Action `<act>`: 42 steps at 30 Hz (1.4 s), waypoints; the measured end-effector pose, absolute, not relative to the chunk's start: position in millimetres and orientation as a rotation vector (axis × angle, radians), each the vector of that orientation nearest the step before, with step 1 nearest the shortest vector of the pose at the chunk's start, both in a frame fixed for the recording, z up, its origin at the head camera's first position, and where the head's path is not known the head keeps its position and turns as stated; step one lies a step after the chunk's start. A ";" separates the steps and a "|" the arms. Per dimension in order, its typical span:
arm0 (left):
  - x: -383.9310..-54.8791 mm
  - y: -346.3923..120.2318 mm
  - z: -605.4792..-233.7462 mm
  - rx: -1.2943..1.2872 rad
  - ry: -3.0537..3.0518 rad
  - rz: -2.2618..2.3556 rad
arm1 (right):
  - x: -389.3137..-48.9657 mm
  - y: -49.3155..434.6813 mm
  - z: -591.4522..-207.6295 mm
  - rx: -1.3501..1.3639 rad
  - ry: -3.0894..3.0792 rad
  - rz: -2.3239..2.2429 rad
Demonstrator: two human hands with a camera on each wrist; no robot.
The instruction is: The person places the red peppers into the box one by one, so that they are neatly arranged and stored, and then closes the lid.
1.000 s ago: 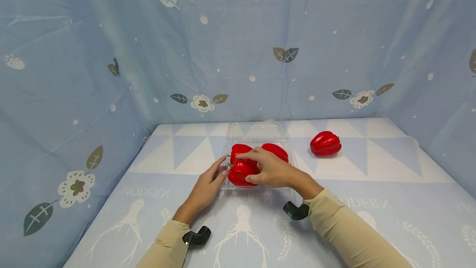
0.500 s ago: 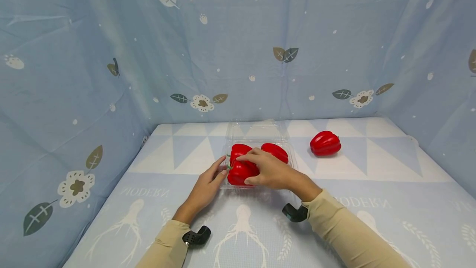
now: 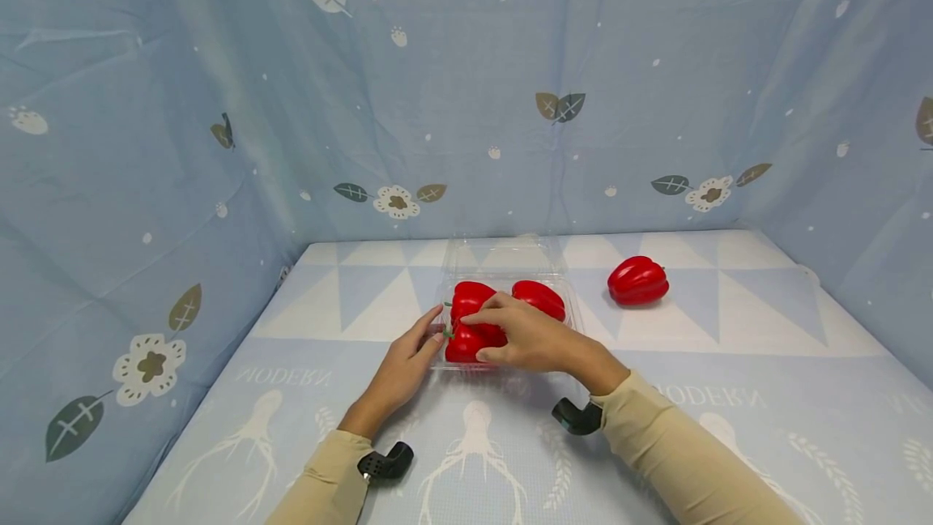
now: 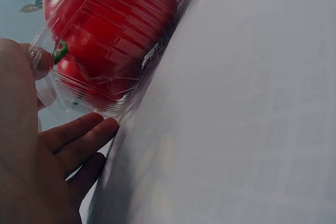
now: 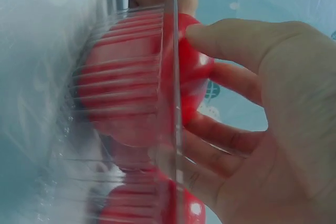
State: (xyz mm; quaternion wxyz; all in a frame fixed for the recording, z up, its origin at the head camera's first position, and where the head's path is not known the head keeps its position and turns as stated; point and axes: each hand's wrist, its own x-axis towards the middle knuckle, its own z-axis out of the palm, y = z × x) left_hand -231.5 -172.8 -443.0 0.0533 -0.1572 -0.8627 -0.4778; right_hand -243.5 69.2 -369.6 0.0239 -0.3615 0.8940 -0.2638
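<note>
A clear plastic clamshell box (image 3: 573, 321) holds 3 red bell peppers, its lid folded back. My right hand (image 3: 530, 336) grips the near bell pepper (image 3: 462, 348), thumb on the near side and fingers over the top; the right wrist view shows this pepper (image 5: 194, 69) partly above the rim. Behind it lies another bell pepper (image 3: 470, 296), partly covered by my fingers; the third bell pepper (image 3: 541, 298) is at the back right. My left hand (image 3: 403, 360) is at the box's left side, with fairly straight fingers (image 4: 86, 135) against the ribbed wall in the left wrist view.
The open transparent lid (image 3: 503, 256) lies behind the box. A loose red bell pepper (image 3: 638, 281) rests on the patterned tablecloth (image 3: 773, 379) to the right. A blue curtain (image 3: 466, 63) hangs along the back and sides.
My right hand has shifted slightly left, its fingers have come down a little, and the near bell pepper sits slightly lower in the box. My left hand has stayed in place.
</note>
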 end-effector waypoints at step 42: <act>-231.7 -171.8 -441.7 -0.454 -2.633 -1.448 | -238.3 62.1 -376.4 -1.088 2.872 -0.603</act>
